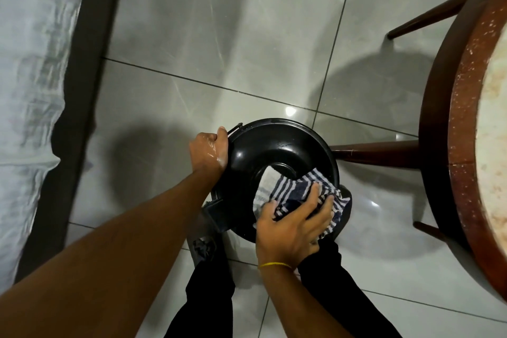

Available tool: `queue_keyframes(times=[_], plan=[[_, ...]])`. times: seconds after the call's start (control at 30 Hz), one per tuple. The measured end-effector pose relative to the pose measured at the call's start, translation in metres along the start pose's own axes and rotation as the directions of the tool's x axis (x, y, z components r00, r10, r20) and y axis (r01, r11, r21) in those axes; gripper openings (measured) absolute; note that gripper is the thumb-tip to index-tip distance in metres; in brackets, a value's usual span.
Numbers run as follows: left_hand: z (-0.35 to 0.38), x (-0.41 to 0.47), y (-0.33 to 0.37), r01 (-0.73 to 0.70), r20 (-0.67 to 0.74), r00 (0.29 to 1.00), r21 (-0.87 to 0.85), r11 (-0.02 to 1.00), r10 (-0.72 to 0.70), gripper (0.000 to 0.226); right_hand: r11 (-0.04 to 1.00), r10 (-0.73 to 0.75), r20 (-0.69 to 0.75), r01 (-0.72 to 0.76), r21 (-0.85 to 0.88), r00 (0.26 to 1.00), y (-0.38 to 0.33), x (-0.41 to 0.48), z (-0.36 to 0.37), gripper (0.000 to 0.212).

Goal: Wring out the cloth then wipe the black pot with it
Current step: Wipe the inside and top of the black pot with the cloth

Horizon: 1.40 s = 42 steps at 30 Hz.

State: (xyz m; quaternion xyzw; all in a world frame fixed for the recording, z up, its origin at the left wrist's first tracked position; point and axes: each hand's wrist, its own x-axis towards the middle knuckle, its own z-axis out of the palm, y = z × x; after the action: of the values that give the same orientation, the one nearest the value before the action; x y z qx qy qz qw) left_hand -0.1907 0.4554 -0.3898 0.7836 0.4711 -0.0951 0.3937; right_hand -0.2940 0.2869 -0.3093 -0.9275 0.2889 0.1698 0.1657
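Fingers [221, 131] of left hand [210, 149] curled round black pot [263, 145] rim; right hand [290, 225] spread flat, pressing cloth [288, 189]

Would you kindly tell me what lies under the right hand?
The right hand presses a navy-and-white striped cloth against the round black metal pot. The pot surface beneath the cloth is covered.

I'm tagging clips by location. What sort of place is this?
Probably a room in a home: glossy grey floor tiles, a round dark-wood table with a pale stone-like top, and crumpled white fabric, perhaps bedding, at the left edge.
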Motion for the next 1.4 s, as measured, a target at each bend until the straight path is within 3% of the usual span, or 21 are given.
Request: queue_keyframes(times=[0.13, 0.3, 0.5, 0.6, 0.67, 0.77, 0.87, 0.97, 1.13, 1.23, 1.4], plan=[[0.0, 0.0, -0.001, 0.003, 0.007, 1.0, 0.027, 1.0, -0.004, 0.059, 0.989, -0.089, 0.02, 0.091, -0.115, 0.996, -0.002, -0.008, 0.003, 0.102], [-0.001, 0.0, -0.005, -0.004, 0.013, 1.0, 0.02, 1.0, 0.004, 0.063, 0.991, -0.079, 0.008, 0.079, -0.106, 0.997, -0.016, 0.007, 0.007, 0.105], [-0.001, -0.006, -0.005, -0.032, 0.012, 0.999, -0.061, 0.998, 0.032, 0.066, 0.976, -0.175, -0.042, 0.168, -0.137, 0.984, 0.0, 0.024, 0.011, 0.101], [0.001, -0.007, -0.001, -0.007, -0.009, 1.0, -0.052, 0.999, 0.007, 0.062, 0.995, -0.084, -0.038, 0.082, -0.059, 0.996, -0.007, 0.014, 0.013, 0.101], [0.004, -0.009, 0.001, 0.027, -0.024, 0.999, -0.08, 0.996, -0.029, 0.049, 0.994, 0.076, -0.039, -0.073, 0.076, 0.996, -0.022, 0.003, 0.015, 0.104], [0.005, -0.012, -0.004, 0.064, -0.044, 0.997, -0.122, 0.99, -0.069, 0.042, 0.885, 0.355, 0.04, -0.349, 0.307, 0.934, -0.054, -0.012, 0.016, 0.118], [-0.001, -0.012, -0.014, 0.098, -0.045, 0.993, -0.163, 0.982, -0.107, 0.045, 0.749, 0.461, 0.194, -0.497, 0.438, 0.866, -0.08, -0.015, 0.012, 0.126], [-0.002, -0.011, -0.02, 0.09, -0.053, 0.993, -0.183, 0.979, -0.101, 0.046, 0.737, 0.371, 0.287, -0.468, 0.488, 0.883, -0.07, -0.016, -0.003, 0.125], [-0.002, -0.015, -0.023, 0.053, -0.045, 0.997, -0.21, 0.976, -0.064, 0.064, 0.944, 0.141, 0.322, -0.225, 0.242, 0.936, -0.017, -0.031, -0.036, 0.124], [0.0, -0.025, -0.021, -0.066, -0.019, 0.998, -0.224, 0.972, 0.063, 0.069, 0.923, 0.22, 0.314, -0.301, 0.241, 0.924, -0.02, -0.023, -0.036, 0.12], [0.003, -0.037, -0.006, -0.231, 0.03, 0.971, -0.134, 0.964, 0.237, 0.066, 0.896, 0.363, 0.09, -0.374, 0.238, 0.927, -0.047, 0.027, -0.011, 0.113]])
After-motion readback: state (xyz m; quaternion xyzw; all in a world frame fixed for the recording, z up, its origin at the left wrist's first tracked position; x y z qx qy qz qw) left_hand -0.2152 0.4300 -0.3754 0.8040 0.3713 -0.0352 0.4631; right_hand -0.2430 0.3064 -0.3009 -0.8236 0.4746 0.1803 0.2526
